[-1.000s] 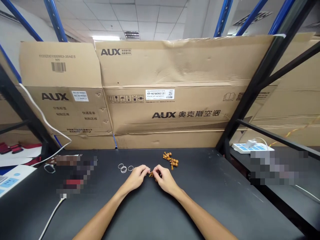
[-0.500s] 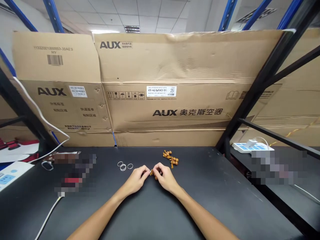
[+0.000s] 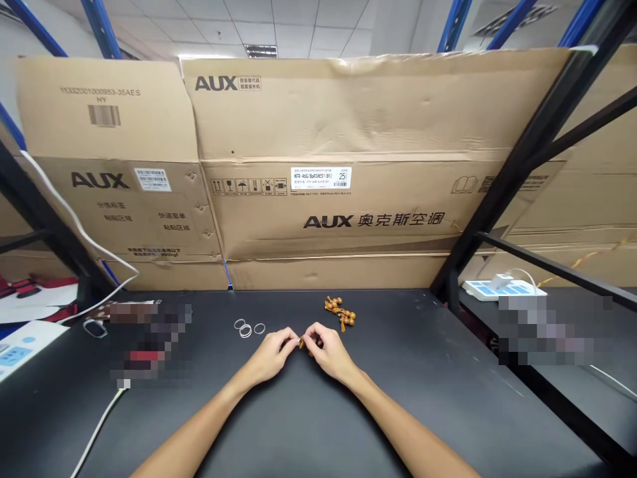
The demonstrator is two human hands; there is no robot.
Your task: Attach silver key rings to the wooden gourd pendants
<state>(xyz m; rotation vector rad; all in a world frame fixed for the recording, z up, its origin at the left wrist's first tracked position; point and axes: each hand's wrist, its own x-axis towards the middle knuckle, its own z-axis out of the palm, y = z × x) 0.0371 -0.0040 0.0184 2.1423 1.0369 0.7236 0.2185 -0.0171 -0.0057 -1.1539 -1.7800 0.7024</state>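
Over the middle of the dark table, my left hand [image 3: 275, 352] is closed in a pinch on a small silvery piece, which looks like part of a metal ring; most of it is hidden by the fingertips. My right hand [image 3: 326, 348] meets it from the right, its fingers closed on a brown beaded charm [image 3: 302, 342] with cord, only partly visible. Just beyond the right hand lie more beaded charms [image 3: 340, 313] with round wooden beads and brown cords. Several thin metal rings [image 3: 245, 330] lie to the left, beyond my left hand.
Large cardboard boxes [image 3: 318, 133] form a wall along the back of the table [image 3: 308, 425]. Black rack posts [image 3: 502, 179] rise at both sides. A white cable [image 3: 94, 431], a blurred-out object and a pair of glasses [image 3: 94, 328] are at the left. A power strip [image 3: 502, 288] stands at the right.
The view has shifted very slightly. Both hands keep nearly the same pinch at the same spot, and the rings and charms on the table have not moved.
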